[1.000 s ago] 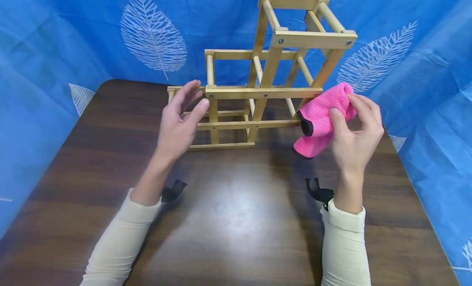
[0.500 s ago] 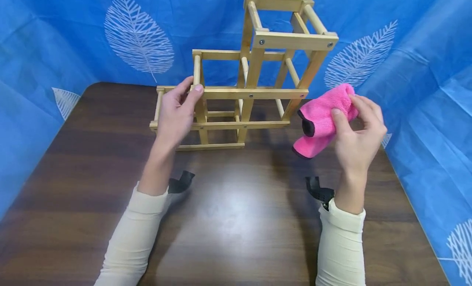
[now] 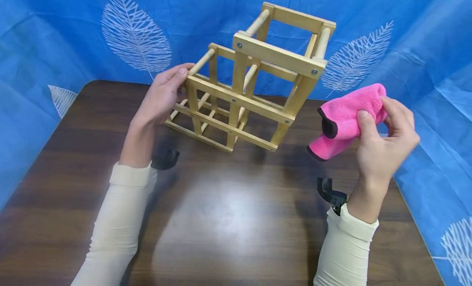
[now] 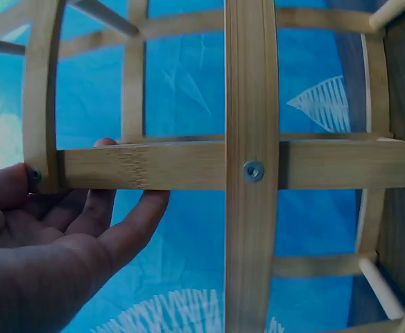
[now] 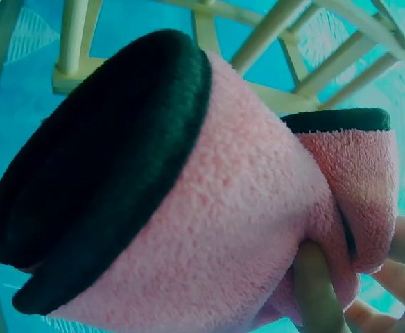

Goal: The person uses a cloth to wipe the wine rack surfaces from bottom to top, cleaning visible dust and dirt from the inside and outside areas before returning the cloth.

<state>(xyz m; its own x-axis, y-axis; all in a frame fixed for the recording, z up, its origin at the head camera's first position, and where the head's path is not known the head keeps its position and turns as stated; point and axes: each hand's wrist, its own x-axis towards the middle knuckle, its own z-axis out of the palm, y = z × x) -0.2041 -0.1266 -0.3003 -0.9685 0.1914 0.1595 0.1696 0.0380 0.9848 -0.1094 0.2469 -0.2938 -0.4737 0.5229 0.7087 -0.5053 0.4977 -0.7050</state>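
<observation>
A pale wooden slatted rack with stepped tiers stands at an angle near the back of the table. My left hand grips it at the left corner of its middle tier, thumb on top. In the left wrist view the fingers of that hand curl behind a rail of the rack. On the right, my right hand pinches a folded pink cloth with black edging, held in the air beside the rack. The right wrist view has the cloth covering much of the scene.
The dark wooden table spreads out in front of the rack, with a bright glare on it. A blue curtain with white leaf prints hangs behind and along both sides. Each cream sleeve has a black wrist mount at its cuff.
My left hand has reached the rack and taken hold of its corner. The rack has turned, its right end swinging nearer. My right hand has moved right with the cloth, away from the rack.
</observation>
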